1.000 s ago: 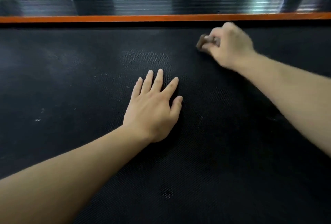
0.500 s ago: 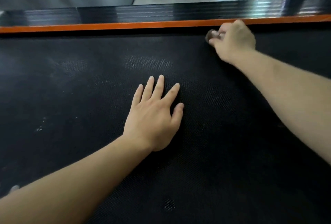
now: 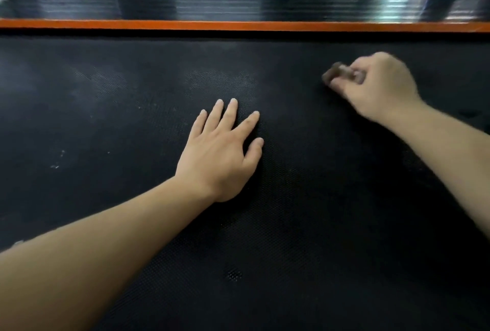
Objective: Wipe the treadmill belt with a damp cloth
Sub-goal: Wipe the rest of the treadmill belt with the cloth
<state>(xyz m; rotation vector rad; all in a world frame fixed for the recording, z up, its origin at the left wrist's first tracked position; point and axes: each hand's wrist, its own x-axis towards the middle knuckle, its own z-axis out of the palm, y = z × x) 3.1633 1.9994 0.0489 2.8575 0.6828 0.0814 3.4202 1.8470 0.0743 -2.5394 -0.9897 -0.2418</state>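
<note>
Two hands are on the treadmill belt (image 3: pixel 111 124), and only one of them works. The right hand (image 3: pixel 379 87) has its fingers curled tight round a small brownish cloth (image 3: pixel 338 72), bunched so that only a wad shows past the fingertips. That wad sits on the belt's far right part, a little short of the orange strip (image 3: pixel 238 25) that edges the side rail (image 3: pixel 185 7). The left hand (image 3: pixel 220 150) lies flat near the middle of the belt, fingers straight and slightly spread, holding nothing.

The step in hand looks like scrubbing the far band of the belt. To do it well, I would open the cloth out somewhat (a tight wad cleans only a narrow track), press it flat under the fingers, and work in overlapping passes alongside the rail rather than short dabs. The left palm should bear enough weight to stop the belt creeping under the strokes. Pale flecks (image 3: pixel 57 165) at the left and a greyish patch (image 3: pixel 220 79) beyond the left fingertips appear unwiped, so the passes ought to reach there. The right hand is blurred, so how its thumb sits is unclear.
</note>
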